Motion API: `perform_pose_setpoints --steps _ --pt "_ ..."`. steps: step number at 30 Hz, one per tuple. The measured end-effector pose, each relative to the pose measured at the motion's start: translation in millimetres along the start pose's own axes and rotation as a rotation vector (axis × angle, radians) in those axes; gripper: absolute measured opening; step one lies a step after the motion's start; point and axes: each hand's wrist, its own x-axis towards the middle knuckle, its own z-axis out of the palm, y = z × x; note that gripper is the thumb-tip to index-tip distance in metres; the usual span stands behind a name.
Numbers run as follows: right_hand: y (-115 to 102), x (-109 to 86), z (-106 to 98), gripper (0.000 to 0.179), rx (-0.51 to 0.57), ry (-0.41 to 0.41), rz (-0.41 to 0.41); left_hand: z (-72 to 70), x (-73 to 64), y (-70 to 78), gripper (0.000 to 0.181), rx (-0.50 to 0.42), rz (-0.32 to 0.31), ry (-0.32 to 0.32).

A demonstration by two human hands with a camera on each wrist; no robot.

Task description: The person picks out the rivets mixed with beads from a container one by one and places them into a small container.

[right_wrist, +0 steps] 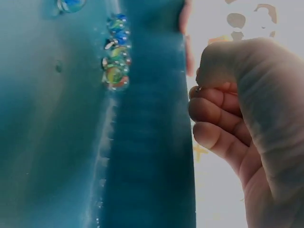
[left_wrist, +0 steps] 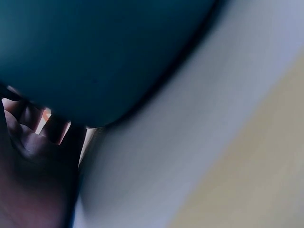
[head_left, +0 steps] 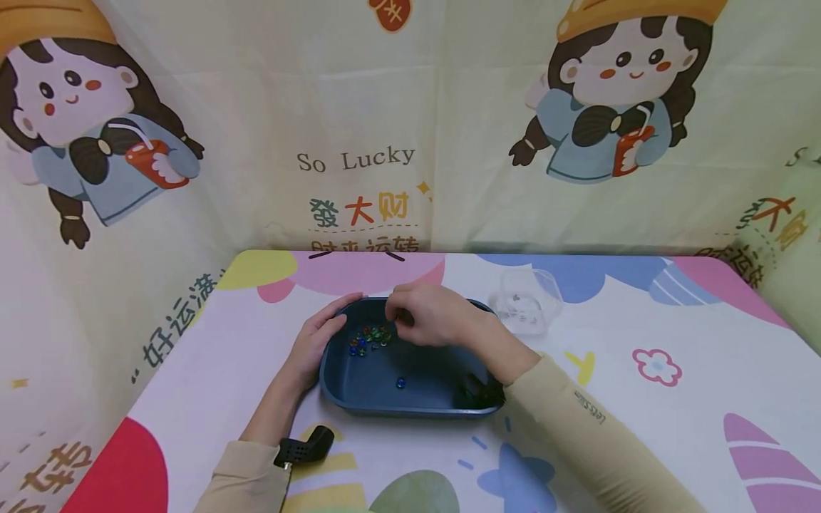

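Note:
A dark blue tray (head_left: 436, 407) sits on the table with glass marbles (head_left: 372, 338) clustered at its far left. A lone blue marble (head_left: 400, 382) lies nearer the front edge. My left hand (head_left: 314, 342) grips the tray's left end, the thumb over the rim; the left wrist view shows mostly the tray's dark side. Above the tray's far side is my right hand (head_left: 432, 313). Its thumb and index fingertip pinch a tiny shiny piece (right_wrist: 197, 89), mostly hidden between them. In the right wrist view, marbles (right_wrist: 116, 57) line the tray's inner edge.
A clear plastic box (head_left: 529, 303) with small shiny bits in it stands behind the tray's right end. A printed cloth (head_left: 474, 199) hangs behind the table. The tabletop (head_left: 641, 442) carries a colourful pattern around the tray.

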Motion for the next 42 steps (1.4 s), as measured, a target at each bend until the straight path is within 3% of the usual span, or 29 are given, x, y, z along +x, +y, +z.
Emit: perform_pose_setpoints --steps 18,26,36,42 --pt "12.4 -11.6 -25.0 0.007 0.073 0.239 0.001 -1.0 0.8 1.7 0.044 0.021 -0.001 0.005" --pt "21.0 -25.1 -35.5 0.011 0.157 0.364 0.013 -1.4 0.6 0.4 0.044 0.014 0.001 0.006" --pt "36.0 -49.4 -52.0 0.014 0.157 0.449 0.1 0.1 -0.6 1.9 0.044 0.019 -0.013 0.009" --pt "49.9 -63.1 -56.6 0.013 0.145 0.49 0.112 -0.4 -1.1 1.4 0.044 0.032 -0.012 0.008"
